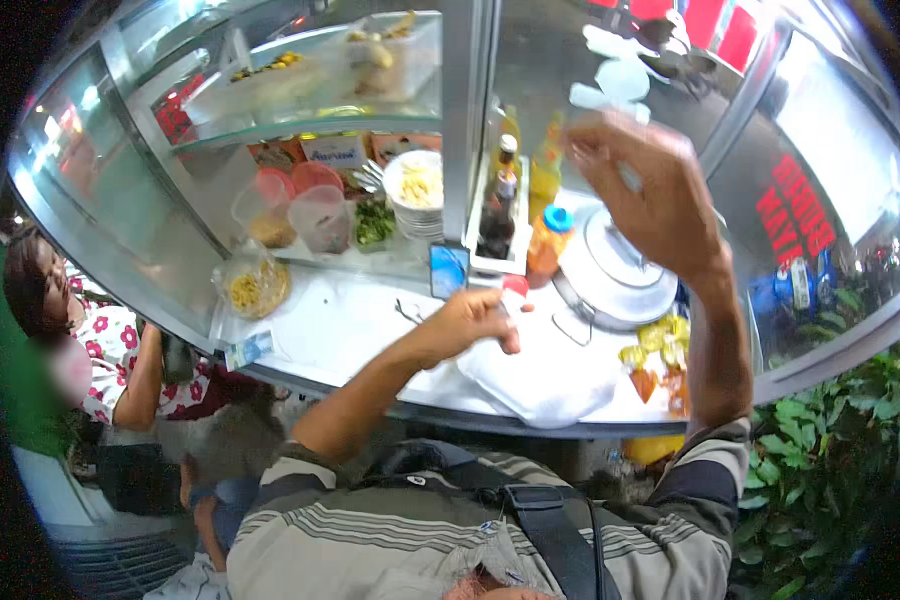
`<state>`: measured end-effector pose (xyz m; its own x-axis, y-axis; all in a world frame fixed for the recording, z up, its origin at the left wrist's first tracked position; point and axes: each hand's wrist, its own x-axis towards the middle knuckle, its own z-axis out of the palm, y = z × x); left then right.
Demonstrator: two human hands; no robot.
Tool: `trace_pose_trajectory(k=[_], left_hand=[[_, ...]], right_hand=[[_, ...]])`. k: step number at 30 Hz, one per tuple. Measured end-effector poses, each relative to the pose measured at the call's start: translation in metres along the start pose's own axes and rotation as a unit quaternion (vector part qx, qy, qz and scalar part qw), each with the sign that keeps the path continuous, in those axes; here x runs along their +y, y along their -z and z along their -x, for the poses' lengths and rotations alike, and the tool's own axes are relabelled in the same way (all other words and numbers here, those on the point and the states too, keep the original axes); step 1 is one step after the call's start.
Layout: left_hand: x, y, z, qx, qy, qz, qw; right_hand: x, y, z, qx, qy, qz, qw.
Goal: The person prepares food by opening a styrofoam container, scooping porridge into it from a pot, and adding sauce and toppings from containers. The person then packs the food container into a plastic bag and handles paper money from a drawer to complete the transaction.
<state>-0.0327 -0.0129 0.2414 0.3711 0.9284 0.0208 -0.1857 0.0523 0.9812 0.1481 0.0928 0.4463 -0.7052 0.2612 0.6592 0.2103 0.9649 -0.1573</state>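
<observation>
My left hand is closed over the counter, its thumb and fingers around a small container with a red cap. Just below it lies a white bag or wrapped box at the counter's near edge. My right hand is raised above the round metal lid of a large pot; motion smears its fingers, so what they hold, if anything, is unclear. An orange bottle with a blue cap stands beside the pot. Small yellow-green packets and reddish packets lie right of the bag.
Glass panes enclose the white counter. Along the back stand stacked bowls, green leaves, plastic tubs and a tray of sauce bottles. A bag of yellow food sits left. A person is outside at left; leafy plants are right.
</observation>
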Motion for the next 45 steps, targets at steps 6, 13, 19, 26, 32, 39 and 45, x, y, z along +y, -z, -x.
trace_pose_trajectory(k=[6,13,19,26,32,39,45], left_hand=[[0.01,0.049,0.019,-0.115,0.005,0.055,0.992],[-0.009,0.103,0.014,-0.221,0.011,0.098,0.97],[-0.019,0.117,0.016,-0.243,0.034,0.1,0.964],[-0.023,0.127,0.011,-0.267,0.022,0.12,0.956],[-0.018,0.13,0.004,-0.204,0.028,0.153,0.966],[-0.01,0.098,-0.004,-0.229,0.052,0.126,0.964],[-0.023,0.118,-0.018,-0.087,-0.001,0.145,0.986]], right_hand=[[-0.018,-0.063,-0.269,0.051,0.133,0.269,0.953],[0.122,-0.163,-0.47,0.035,0.031,0.308,0.95],[0.17,-0.184,-0.484,-0.042,-0.099,0.333,0.937],[0.232,-0.152,-0.521,-0.153,-0.202,0.285,0.924],[0.14,-0.129,-0.489,-0.147,-0.079,0.015,0.986],[0.116,-0.057,-0.438,0.082,0.158,0.562,0.808],[-0.084,-0.007,-0.252,-0.11,-0.06,0.245,0.961]])
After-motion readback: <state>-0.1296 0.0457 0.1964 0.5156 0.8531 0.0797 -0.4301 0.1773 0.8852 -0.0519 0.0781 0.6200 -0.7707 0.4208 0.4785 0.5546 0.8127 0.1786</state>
